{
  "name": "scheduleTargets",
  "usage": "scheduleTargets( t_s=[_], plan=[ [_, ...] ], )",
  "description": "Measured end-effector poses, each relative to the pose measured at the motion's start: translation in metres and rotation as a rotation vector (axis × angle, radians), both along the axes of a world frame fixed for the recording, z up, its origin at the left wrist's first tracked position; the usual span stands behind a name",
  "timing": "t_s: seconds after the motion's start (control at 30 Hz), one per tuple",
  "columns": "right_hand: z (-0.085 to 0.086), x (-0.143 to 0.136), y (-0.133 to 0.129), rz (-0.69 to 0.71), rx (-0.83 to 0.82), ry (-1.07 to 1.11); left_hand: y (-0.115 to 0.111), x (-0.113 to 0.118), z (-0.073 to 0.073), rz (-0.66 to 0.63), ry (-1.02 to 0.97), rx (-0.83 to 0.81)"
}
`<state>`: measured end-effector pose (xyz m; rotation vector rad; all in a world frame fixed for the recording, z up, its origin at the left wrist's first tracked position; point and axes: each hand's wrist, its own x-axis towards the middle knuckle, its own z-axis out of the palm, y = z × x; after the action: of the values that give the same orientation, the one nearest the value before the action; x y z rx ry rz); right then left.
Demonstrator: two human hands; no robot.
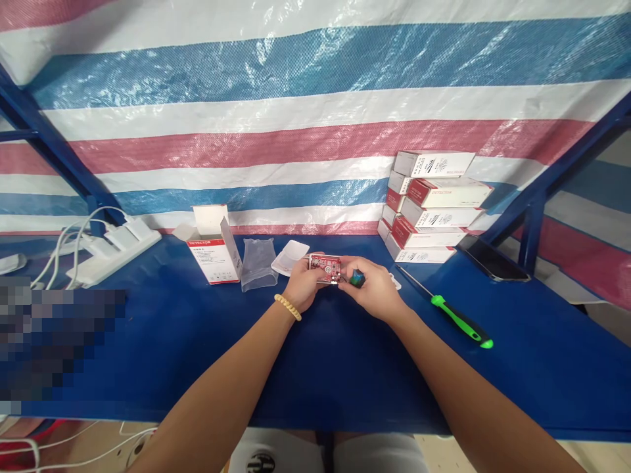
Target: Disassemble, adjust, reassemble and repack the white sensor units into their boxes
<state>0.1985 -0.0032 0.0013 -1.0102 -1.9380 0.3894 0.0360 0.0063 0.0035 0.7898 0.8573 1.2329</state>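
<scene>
red board point(329, 267), left end in left hand point(303, 286); right hand point(378, 289) perhaps touching.

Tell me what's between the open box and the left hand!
In the head view, a clear plastic sleeve and a white piece are between the open box and left hand.

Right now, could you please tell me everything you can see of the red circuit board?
The red circuit board looks flat and roughly rectangular, crowded with small components, with a pale round part near its middle and whitish material along its edge. Its populated face is turned toward the camera. The left hand grips its left side, and the right hand, holding a blue-green object, has fingers at its right edge. It is in front of the striped sheet; finer markings are too small to read.
</scene>
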Motion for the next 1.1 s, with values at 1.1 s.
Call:
scheduleTargets(
  t_s=[1.1],
  plan=[
    [0.006,-0.005,-0.003,-0.28,-0.059,0.081,0.005,0.002,-0.018,0.036,0.201,0.217]
  ],
)
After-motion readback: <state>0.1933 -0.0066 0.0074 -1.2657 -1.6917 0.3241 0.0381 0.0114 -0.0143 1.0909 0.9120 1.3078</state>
